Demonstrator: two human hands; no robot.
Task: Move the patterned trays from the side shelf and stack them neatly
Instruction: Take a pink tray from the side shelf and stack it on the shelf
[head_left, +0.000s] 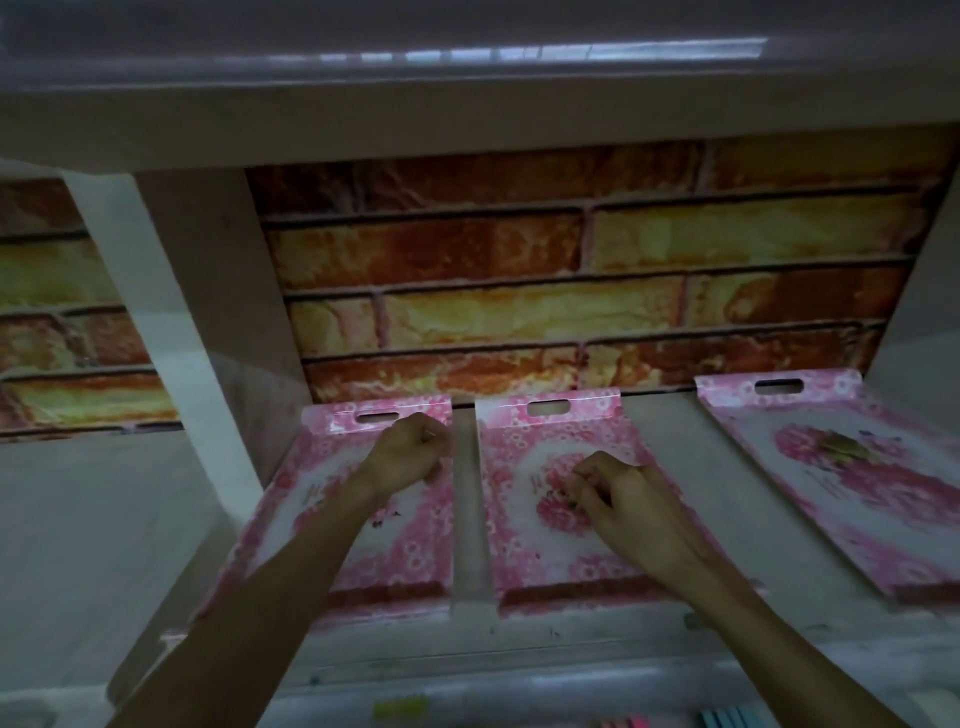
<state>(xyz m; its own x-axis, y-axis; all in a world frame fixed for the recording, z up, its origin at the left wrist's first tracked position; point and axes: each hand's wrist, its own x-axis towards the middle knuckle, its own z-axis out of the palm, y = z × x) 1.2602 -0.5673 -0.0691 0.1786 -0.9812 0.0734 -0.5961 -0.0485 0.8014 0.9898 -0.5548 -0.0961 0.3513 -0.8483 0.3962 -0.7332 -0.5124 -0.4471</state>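
Observation:
Three pink floral trays with handle slots lie side by side on a white shelf: the left tray (374, 545), the middle tray (524, 525) and the right tray (852, 467). My left hand (410, 452) hovers over the left tray's far right part, its fingers curled right at that tray's right rim. Whether it grips the rim is unclear. My right hand (628, 499) is over the centre of the middle tray with its fingers loosely curled, and nothing shows in it.
A brick-patterned back wall (519, 291) closes the shelf behind the trays. A white upright panel (171, 312) bounds the bay on the left and another shelf board (467, 104) hangs overhead. Coloured items (727, 719) lie below the shelf's front edge.

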